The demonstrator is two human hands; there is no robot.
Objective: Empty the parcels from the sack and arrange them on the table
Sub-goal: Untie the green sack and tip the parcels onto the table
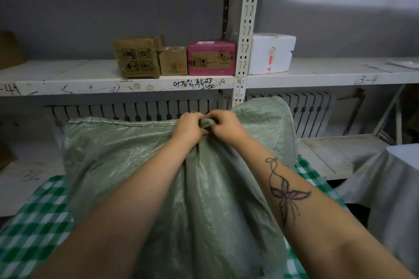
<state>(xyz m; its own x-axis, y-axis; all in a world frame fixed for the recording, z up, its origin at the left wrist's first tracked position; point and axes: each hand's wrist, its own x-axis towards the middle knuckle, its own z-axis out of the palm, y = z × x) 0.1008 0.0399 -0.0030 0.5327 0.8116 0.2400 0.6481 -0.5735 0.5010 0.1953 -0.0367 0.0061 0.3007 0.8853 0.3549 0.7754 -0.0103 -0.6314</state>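
Observation:
A large green woven sack [127, 161] lies bulging on the table with the green-and-white checked cloth [38, 229]. Its far end is bunched into a knot-like gather at the top middle. My left hand [188, 128] and my right hand [224, 125] are side by side, both shut on that gathered fabric. The parcels inside the sack are hidden; only the bulges show.
A white metal shelf [68, 79] runs behind the table, holding two brown cartons [138, 56], a pink box [210, 58] and a white foam box [271, 54]. A radiator sits below it. A table draped in white cloth [390, 179] stands at the right.

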